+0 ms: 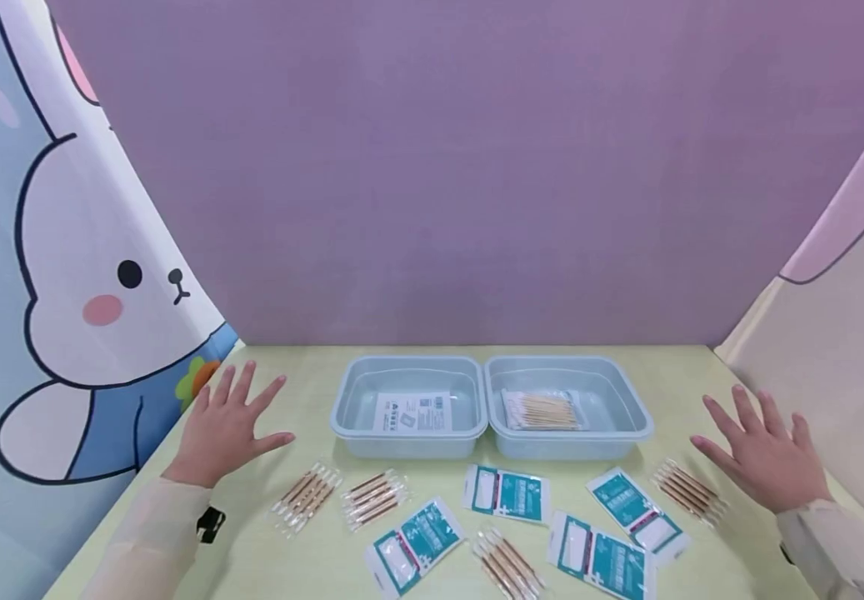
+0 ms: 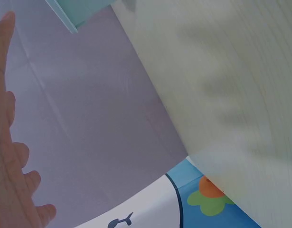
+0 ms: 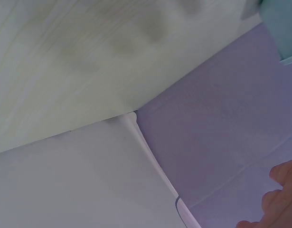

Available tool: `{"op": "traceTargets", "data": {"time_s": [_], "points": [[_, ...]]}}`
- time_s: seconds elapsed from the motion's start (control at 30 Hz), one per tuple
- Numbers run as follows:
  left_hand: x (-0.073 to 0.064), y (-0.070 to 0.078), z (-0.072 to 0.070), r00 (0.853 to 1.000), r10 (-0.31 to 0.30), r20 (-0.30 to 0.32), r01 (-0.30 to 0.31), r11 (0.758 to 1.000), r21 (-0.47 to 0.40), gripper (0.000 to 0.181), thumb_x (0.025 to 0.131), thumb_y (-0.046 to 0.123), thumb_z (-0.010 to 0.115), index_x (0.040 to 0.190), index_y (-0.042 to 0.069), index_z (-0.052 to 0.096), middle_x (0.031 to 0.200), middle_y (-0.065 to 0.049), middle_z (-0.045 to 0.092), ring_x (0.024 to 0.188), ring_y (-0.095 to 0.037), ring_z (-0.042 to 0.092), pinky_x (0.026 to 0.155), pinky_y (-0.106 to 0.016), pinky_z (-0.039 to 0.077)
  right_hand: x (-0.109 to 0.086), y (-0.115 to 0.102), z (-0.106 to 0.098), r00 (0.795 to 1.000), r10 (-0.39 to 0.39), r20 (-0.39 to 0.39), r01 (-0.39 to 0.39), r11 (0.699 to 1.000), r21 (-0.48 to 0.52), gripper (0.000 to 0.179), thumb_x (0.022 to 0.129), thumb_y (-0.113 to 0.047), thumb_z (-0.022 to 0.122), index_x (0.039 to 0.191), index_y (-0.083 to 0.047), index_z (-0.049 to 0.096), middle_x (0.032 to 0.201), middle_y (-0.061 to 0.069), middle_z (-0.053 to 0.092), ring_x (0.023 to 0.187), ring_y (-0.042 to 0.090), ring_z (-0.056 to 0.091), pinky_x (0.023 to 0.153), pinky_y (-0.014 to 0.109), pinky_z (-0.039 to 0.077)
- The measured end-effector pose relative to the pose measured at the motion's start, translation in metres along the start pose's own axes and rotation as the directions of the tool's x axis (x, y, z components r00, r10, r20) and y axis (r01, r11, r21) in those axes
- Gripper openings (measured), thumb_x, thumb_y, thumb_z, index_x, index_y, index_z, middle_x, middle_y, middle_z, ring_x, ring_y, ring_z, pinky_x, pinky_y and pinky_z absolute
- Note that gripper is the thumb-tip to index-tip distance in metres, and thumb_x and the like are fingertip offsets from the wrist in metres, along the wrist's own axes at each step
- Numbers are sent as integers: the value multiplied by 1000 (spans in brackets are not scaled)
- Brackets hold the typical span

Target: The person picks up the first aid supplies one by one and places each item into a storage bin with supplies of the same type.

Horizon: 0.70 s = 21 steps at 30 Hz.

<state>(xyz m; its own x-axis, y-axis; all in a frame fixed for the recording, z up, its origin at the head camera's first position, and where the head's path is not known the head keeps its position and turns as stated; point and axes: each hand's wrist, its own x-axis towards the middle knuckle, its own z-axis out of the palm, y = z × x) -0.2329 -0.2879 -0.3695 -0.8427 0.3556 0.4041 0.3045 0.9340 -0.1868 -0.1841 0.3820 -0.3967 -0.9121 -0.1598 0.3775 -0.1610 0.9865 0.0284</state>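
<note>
My left hand is held over the table's left side with fingers spread, holding nothing. The right hand hovers likewise at the right side, fingers spread. Nearest the left hand lies a clear pack of brown-stick cotton swabs, with a similar swab pack beside it. Another swab pack lies just left of the right hand, and one more pack at the front middle. Several teal-and-white packets lie among them, including a left packet, a middle packet and a right packet.
Two light-blue plastic trays stand side by side at the back. The left tray has a white printed label on its inside; the right tray contains a pack of pale-stick swabs. A purple panel rises behind the table, with printed cloths at both sides.
</note>
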Motion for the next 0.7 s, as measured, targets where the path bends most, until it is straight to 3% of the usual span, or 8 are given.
{"op": "traceTargets", "data": {"time_s": [0.17, 0.3, 0.37, 0.43, 0.47, 0.53, 0.63, 0.7], "points": [[4, 2, -1, 999, 1, 35, -1, 1000, -5, 82, 76, 60, 69, 140, 16, 44, 144, -32, 32, 130, -55, 29, 98, -69, 27, -4, 0, 3, 1000, 4, 29, -5, 1000, 17, 72, 96, -52, 46, 151, -11, 25, 148, 34, 21, 136, 53, 11, 99, 73, 8], [4, 6, -2, 996, -22, 90, 26, 999, -46, 82, 77, 59, 68, 142, 14, 44, 145, -32, 33, 130, -55, 27, 98, -70, 25, -3, -2, 0, 998, -13, 68, 7, 996, 89, 72, 97, -47, 47, 152, -9, 20, 147, 35, 21, 136, 55, 8, 98, 74, 8], [4, 9, -3, 992, -29, 121, 42, 994, -102, 82, 79, 59, 66, 143, 12, 43, 145, -32, 33, 130, -56, 27, 98, -70, 25, 0, -4, -4, 994, -20, 108, 4, 988, 153, 72, 98, -45, 47, 152, -7, 19, 146, 37, 22, 135, 56, 10, 97, 75, 10], [5, 13, -4, 986, -34, 163, 70, 972, -224, 82, 83, 56, 65, 145, 9, 39, 146, -32, 31, 131, -56, 24, 99, -70, 25, 3, -9, -8, 989, -29, 145, -3, 975, 220, 72, 98, -42, 50, 151, -3, 21, 144, 38, 26, 132, 58, 19, 95, 73, 18], [6, 15, -5, 981, -36, 190, 94, 947, -306, 82, 84, 53, 64, 146, 7, 36, 147, -31, 30, 132, -56, 23, 99, -69, 24, 4, -12, -11, 986, -34, 165, -10, 967, 255, 73, 98, -41, 52, 151, -2, 21, 144, 37, 28, 130, 58, 23, 94, 72, 22], [8, 20, -5, 968, -40, 247, 161, 858, -489, 81, 89, 47, 63, 149, 5, 30, 149, -30, 26, 134, -54, 22, 100, -68, 25, 7, -18, -15, 976, -42, 213, -28, 949, 313, 76, 97, -41, 54, 151, -1, 19, 143, 37, 30, 125, 58, 32, 91, 70, 30], [11, 28, -5, 933, -57, 356, 305, 653, -694, 77, 95, 41, 57, 152, 4, 21, 150, -29, 25, 135, -51, 25, 101, -65, 27, 9, -29, -21, 967, -64, 247, -39, 920, 391, 78, 94, -38, 60, 150, 0, 22, 136, 35, 43, 111, 53, 51, 81, 64, 43], [13, 32, -4, 901, -62, 429, 392, 537, -747, 75, 97, 42, 53, 152, 4, 19, 148, -29, 29, 132, -48, 32, 101, -63, 30, 9, -36, -23, 955, -87, 283, -47, 900, 434, 76, 93, -36, 62, 149, 1, 26, 128, 34, 51, 103, 49, 57, 76, 61, 46]]}}
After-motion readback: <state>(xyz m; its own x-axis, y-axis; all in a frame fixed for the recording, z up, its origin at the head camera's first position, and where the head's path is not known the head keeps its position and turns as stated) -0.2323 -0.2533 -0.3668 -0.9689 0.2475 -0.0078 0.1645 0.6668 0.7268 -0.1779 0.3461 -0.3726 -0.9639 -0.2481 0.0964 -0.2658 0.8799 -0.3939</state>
